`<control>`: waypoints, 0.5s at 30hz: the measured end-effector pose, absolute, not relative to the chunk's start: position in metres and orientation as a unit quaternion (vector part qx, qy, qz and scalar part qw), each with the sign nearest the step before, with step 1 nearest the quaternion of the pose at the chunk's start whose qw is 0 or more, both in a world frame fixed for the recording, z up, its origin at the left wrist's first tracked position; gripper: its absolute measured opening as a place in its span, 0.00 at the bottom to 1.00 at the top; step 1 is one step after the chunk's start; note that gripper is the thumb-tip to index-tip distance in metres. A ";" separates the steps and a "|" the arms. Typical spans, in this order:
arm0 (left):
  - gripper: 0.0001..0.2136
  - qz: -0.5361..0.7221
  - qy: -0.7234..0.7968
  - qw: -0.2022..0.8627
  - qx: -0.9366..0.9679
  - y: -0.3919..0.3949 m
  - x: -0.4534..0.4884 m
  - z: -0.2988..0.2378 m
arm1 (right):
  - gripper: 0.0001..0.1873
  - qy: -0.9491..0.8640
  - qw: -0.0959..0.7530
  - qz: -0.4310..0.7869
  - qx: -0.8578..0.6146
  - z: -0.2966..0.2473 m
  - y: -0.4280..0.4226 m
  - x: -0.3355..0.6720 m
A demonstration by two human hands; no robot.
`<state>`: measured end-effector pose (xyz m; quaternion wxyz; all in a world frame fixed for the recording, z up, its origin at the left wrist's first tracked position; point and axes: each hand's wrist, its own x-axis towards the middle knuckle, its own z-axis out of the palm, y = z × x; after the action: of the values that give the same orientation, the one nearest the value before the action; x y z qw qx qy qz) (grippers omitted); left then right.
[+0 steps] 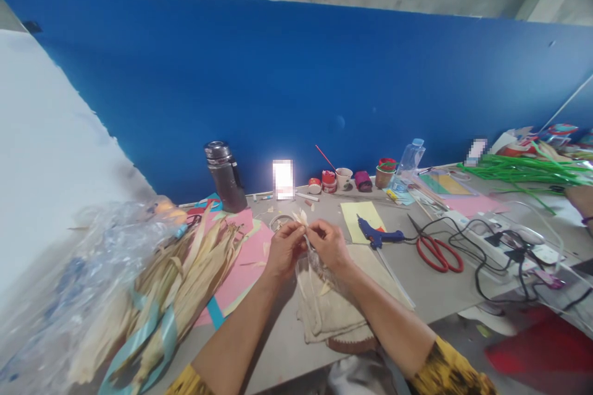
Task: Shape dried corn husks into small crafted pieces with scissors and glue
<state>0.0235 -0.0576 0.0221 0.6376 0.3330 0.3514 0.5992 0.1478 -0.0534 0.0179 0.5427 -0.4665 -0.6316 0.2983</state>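
My left hand point(283, 248) and my right hand point(330, 245) meet over the middle of the grey table point(430, 287). Both pinch a small pale piece of dried corn husk point(301, 220) between closed fingertips; its tip sticks up between the hands. Pale strips hang below my right hand over a folded beige cloth point(331, 308). A heap of dried corn husks point(183, 287) lies to the left on pink paper point(243, 265).
A blue glue gun point(377, 236), red scissors point(435, 251), a power strip with black cables point(491, 244), a dark flask point(225, 176), small pots point(343, 178), a plastic bottle point(407, 163), green stems point(523, 170) and a clear plastic bag point(88, 253) surround the spot. A blue wall stands behind.
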 end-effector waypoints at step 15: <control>0.15 0.587 0.348 0.637 0.359 -0.060 0.025 0.021 | 0.08 -0.668 0.524 0.232 -0.475 0.013 -0.053 0.146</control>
<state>0.0251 -0.0603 0.0213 0.6374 0.3585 0.3477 0.5867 0.1460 -0.0529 0.0131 0.5242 -0.4751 -0.6678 0.2315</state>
